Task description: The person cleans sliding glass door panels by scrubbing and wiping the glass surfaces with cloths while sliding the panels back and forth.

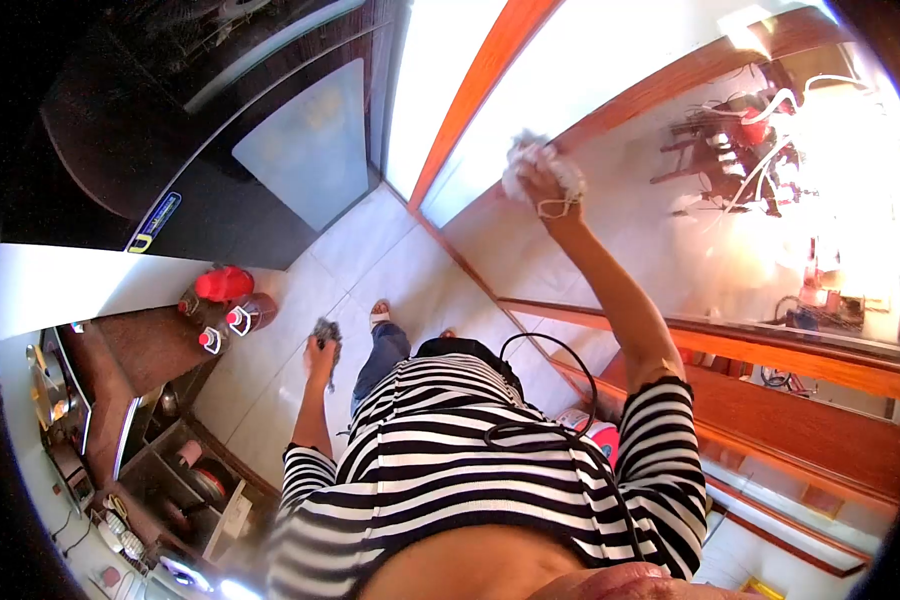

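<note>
A white crumpled cloth (532,165) is pressed against the glass panel of a wood-framed door, held by my right hand (545,188) with the arm stretched out. A thin band or string shows at that wrist. My left hand (319,357) hangs low over the tiled floor, its fingers closed around a grey crumpled cloth (327,332). Both forearms come out of black and white striped sleeves. The wooden frame (620,100) of the glass runs beside the white cloth.
A dark appliance (260,130) stands at the upper left. Bottles with red tops (238,318) sit beside a brown counter (150,350). Open shelves (185,480) are at the lower left. Orange wooden rails (730,350) cross the right side. A black cable hangs over my body.
</note>
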The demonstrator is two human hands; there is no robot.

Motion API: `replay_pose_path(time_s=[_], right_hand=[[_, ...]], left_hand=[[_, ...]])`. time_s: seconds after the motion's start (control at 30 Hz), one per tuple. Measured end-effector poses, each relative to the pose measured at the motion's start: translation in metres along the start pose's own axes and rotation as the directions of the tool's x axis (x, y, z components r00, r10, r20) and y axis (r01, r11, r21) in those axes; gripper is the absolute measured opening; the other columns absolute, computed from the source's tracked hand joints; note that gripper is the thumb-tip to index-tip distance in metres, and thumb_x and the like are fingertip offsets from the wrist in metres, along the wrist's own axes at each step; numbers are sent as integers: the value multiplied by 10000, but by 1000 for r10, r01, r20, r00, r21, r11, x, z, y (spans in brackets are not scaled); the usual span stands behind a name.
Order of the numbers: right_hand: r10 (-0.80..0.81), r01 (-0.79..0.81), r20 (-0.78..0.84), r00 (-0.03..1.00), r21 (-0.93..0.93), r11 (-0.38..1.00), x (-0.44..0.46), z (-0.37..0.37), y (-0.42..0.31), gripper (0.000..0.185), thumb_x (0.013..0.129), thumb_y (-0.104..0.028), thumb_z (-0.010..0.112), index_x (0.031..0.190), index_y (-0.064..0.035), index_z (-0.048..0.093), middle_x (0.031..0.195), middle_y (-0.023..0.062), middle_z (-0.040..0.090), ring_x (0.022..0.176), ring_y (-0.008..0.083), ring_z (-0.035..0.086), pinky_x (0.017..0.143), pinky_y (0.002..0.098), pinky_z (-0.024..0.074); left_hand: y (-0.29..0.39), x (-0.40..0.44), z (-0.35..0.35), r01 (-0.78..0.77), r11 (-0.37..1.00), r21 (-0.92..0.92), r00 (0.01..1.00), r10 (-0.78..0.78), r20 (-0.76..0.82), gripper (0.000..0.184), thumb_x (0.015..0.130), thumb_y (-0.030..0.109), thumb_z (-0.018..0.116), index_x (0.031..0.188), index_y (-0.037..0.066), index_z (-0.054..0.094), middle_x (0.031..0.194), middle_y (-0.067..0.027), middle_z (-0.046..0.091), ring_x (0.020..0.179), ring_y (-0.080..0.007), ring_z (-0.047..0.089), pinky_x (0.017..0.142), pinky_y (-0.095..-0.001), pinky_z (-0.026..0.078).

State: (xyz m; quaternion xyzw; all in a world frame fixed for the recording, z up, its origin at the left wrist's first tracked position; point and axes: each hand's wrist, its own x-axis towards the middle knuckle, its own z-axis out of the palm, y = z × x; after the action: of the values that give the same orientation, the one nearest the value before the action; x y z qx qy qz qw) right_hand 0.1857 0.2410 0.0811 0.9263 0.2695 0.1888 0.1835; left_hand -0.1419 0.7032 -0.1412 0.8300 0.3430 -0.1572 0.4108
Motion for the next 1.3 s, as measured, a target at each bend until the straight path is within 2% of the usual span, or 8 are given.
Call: replay_pose_path(time_s=[0.47, 0.53, 0.6, 0.67, 0.97, 1.13, 1.23, 1.3], right_hand=[[-266, -580, -824, 500, -547, 603, 200, -404, 197, 400, 893, -240, 471, 1251, -72, 522, 1236, 158, 531, 1096, 341, 495, 832, 484, 408], [-360, -663, -726, 586, -685, 301, 208, -379, 162, 409, 942, -271, 433, 1232, 1, 530, 1174, 159, 580, 994, 330, 584, 703, 472, 511], [652, -732, -349, 673, -185, 656, 222, -375, 85, 501, 777, -176, 548, 1277, -204, 523, 1336, 177, 448, 1268, 384, 343, 1056, 508, 244], [268, -532, -738, 620, -143, 834, 220, -265, 83, 514, 712, -155, 619, 1223, -138, 560, 1284, 143, 512, 1244, 388, 386, 1024, 462, 310], [-278, 470, 388, 879, -598, 650, 128, -74, -37, 389, 868, -213, 480, 1256, -211, 497, 1313, 79, 417, 1303, 368, 296, 1062, 534, 259], [-110, 232, 216, 970, -960, 156, 35, 123, -93, 425, 912, -359, 408, 1288, -162, 432, 1224, 32, 465, 1030, 186, 459, 922, 349, 379], [111, 194, 337, 935, -748, 635, -48, 127, -119, 452, 867, -411, 437, 1245, -163, 467, 1155, 58, 522, 1037, 232, 468, 936, 407, 366], [266, -371, 513, 816, 111, 922, -91, 72, -124, 281, 800, -294, 545, 1021, -161, 655, 1196, 98, 544, 1195, 282, 437, 1012, 458, 329]], left_hand=[[37, 18, 19, -93, 992, -85, 994, 88, -59, 442, 759, 401, 563, 1005, 35, 536, 966, -267, 616, 916, -444, 581, 786, -485, 450], [52, 18, 20, -94, 984, -149, 995, 97, 9, 439, 760, 400, 564, 1008, 39, 535, 962, -268, 619, 914, -448, 583, 783, -484, 453], [63, 15, 19, -118, 979, -167, 991, 127, 46, 426, 754, 378, 575, 1013, 42, 527, 942, -273, 616, 905, -451, 581, 778, -477, 450], [58, 15, 23, -194, 958, -211, 980, 200, 6, 429, 749, 364, 579, 1019, 37, 514, 948, -268, 616, 915, -441, 580, 785, -475, 446], [6, -1, -14, 1, 919, -394, 988, -61, -140, 326, 760, 275, 599, 936, 4, 555, 786, -147, 608, 717, -275, 573, 660, -389, 453], [-28, 6, -18, 28, 718, -695, 992, -108, -71, 263, 801, 220, 584, 957, 10, 557, 837, -69, 591, 740, -154, 525, 664, -307, 441], [-8, 1, -21, 18, 716, -698, 999, -38, -13, 249, 805, 180, 587, 981, 10, 544, 862, -57, 590, 747, -137, 522, 668, -300, 444], [20, 5, -13, 2, 642, -767, 997, 62, 55, 226, 806, 147, 598, 983, 18, 541, 871, -49, 593, 754, -129, 524, 684, -293, 452]])
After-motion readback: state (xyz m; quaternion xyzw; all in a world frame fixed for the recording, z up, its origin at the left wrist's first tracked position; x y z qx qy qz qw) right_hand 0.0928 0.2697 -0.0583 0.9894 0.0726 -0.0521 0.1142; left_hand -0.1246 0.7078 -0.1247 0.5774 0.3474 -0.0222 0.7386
